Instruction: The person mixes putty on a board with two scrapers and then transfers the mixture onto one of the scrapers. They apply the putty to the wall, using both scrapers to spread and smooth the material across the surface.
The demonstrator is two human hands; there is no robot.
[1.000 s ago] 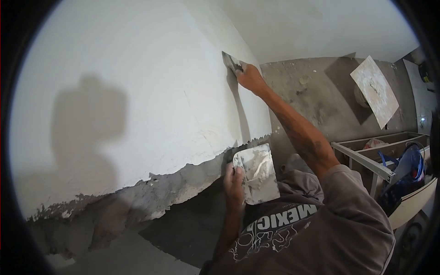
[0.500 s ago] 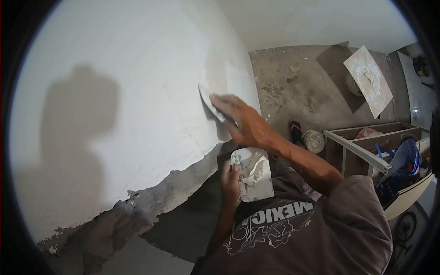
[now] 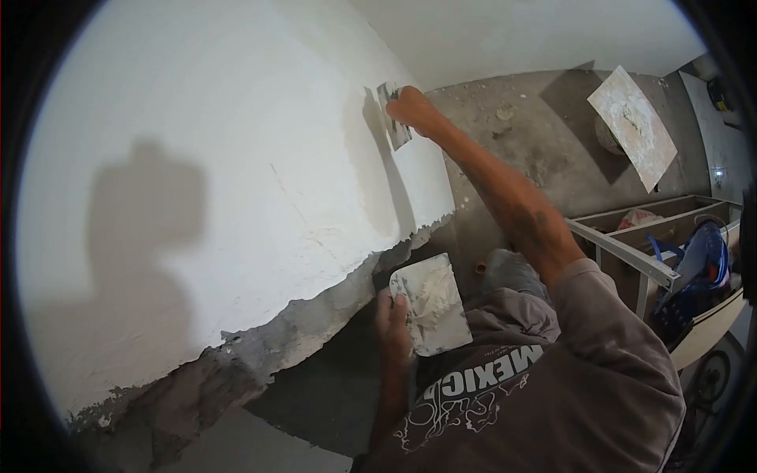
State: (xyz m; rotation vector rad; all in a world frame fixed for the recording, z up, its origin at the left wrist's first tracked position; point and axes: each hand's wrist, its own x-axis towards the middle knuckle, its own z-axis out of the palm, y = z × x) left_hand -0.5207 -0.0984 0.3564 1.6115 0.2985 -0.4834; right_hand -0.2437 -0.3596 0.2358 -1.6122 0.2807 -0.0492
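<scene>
My right hand (image 3: pixel 415 110) is closed around a flat metal trowel (image 3: pixel 398 134), whose blade is at the white wall (image 3: pixel 260 118) near its far right edge. Below it, my left hand (image 3: pixel 394 322) grips the side of a small white board (image 3: pixel 453 335) with rounded corners. Pale wet plaster (image 3: pixel 432 299) lies spread over this board, close to my shirt. A damp, darker patch (image 3: pixel 364 169) shows on the wall beside the trowel, partly mixed with its shadow. The trowel's handle is hidden by my fingers.
The wall's lower edge is broken, with rough grey masonry (image 3: pixel 315 319) exposed. A plaster-smeared panel (image 3: pixel 635 130) rests on a round container on the dirty floor (image 3: pixel 512 150). At right stand a wooden frame (image 3: pixel 623 256) and a blue bag (image 3: pixel 706 264).
My right hand has moved up and away along the wall with the trowel, and the arm is more stretched. My left hand still holds the board, its plaster now more spread out.
</scene>
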